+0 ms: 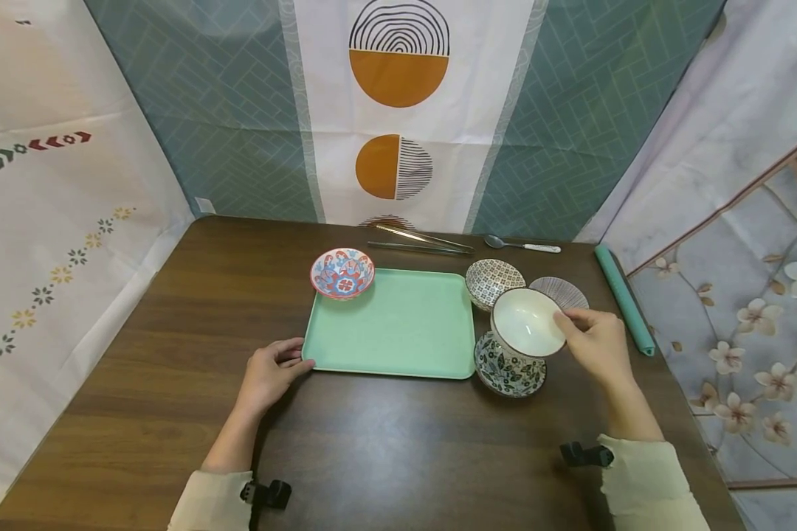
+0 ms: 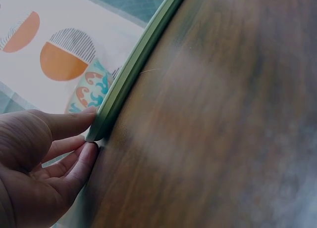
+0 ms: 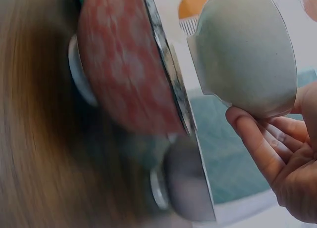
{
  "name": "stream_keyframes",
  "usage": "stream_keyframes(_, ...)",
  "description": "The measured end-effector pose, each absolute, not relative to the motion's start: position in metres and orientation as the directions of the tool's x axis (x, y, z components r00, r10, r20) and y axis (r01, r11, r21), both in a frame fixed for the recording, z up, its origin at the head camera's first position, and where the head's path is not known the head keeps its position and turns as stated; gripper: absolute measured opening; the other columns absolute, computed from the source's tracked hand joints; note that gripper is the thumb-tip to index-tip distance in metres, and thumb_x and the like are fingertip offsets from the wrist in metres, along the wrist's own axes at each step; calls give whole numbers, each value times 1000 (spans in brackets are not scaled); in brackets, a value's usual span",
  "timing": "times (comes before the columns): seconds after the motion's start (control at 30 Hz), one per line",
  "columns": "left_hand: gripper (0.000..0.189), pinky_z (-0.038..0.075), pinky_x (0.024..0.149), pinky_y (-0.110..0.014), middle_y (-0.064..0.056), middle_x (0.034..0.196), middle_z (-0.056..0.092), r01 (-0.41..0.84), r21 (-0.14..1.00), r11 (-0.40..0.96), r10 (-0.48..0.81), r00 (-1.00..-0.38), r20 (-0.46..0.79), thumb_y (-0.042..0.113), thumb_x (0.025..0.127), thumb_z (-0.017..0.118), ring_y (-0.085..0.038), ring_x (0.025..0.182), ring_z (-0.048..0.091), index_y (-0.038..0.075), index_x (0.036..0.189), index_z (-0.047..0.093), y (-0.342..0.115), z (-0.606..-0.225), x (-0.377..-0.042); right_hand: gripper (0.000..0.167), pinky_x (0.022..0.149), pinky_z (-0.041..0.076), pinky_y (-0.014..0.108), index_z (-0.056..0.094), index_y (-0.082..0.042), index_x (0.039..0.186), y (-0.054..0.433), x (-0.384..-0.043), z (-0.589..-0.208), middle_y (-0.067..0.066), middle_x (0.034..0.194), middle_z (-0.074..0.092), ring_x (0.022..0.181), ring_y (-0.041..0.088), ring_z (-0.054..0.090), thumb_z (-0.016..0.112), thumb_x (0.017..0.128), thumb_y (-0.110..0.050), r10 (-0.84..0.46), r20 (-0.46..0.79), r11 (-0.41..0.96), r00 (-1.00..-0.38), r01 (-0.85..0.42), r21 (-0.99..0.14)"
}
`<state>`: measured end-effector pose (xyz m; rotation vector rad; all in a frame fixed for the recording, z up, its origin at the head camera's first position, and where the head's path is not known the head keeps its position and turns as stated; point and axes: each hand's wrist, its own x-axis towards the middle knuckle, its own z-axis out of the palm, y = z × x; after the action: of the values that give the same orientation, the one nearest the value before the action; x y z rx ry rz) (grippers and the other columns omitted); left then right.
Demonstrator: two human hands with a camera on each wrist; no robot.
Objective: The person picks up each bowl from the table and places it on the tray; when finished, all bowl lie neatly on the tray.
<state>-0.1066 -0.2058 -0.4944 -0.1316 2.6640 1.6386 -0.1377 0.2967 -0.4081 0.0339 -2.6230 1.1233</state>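
My right hand [image 1: 594, 343] pinches the rim of a white bowl [image 1: 528, 322] with a dark edge, thumb on the inside. In the right wrist view this white bowl [image 3: 247, 52] is held up over a bowl with a red, flowered outside [image 3: 124, 65]. Seen from the head, that lower bowl [image 1: 510, 377] has a leafy pattern inside. My left hand [image 1: 272, 376] grips the near left corner of a mint-green tray [image 1: 388, 324]; in the left wrist view thumb and fingers close on the tray's edge [image 2: 131, 69]. On the tray's far left corner stands a red-and-blue patterned bowl [image 1: 342, 273].
Right of the tray stand a brown-patterned bowl [image 1: 494, 280] and a striped bowl [image 1: 561, 292], partly behind the white one. Chopsticks [image 1: 421, 243] and a spoon [image 1: 521, 245] lie at the table's back edge. A rolled teal cloth [image 1: 624, 299] lies along the right edge.
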Motion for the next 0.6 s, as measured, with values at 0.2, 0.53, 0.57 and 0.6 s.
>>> stream_keyframes(0.2, 44, 55, 83, -22, -29, 115, 66, -73, 890, 450, -61, -997, -51, 1, 88, 78, -37, 105, 69, -12, 128, 63, -207, -494, -106, 23, 52, 50, 17, 75, 11, 103, 262, -152, -418, 26, 86, 73, 57, 0, 62, 68, 96, -11, 33, 277, 663, -960, -186, -725)
stream_keyframes(0.53, 45, 56, 83, -23, -28, 113, 67, -77, 887, 455, -68, -996, -52, 3, 87, 79, -35, 104, 69, -10, 127, 64, -207, -496, -106, 20, 54, 51, 21, 77, 7, 100, 212, -167, -425, 21, 84, 75, 65, 16, 69, 68, 95, -11, -43, 236, 626, -971, -210, -751)
stream_keyframes(0.57, 45, 56, 83, -23, -27, 112, 67, -79, 887, 454, -71, -996, -52, 3, 87, 79, -35, 104, 70, -10, 127, 64, -207, -496, -106, 21, 53, 52, 21, 77, 7, 101, 207, -168, -424, 21, 84, 75, 63, 14, 68, 68, 96, -11, -44, 221, 616, -974, -201, -762)
stream_keyframes(0.6, 45, 56, 83, -23, -27, 112, 68, -81, 887, 456, -72, -996, -54, 3, 87, 79, -35, 103, 70, -10, 127, 64, -207, -496, -106, 20, 52, 52, 22, 76, 8, 101, 202, -169, -424, 22, 83, 74, 60, 13, 68, 67, 96, -10, -48, 209, 599, -977, -196, -777)
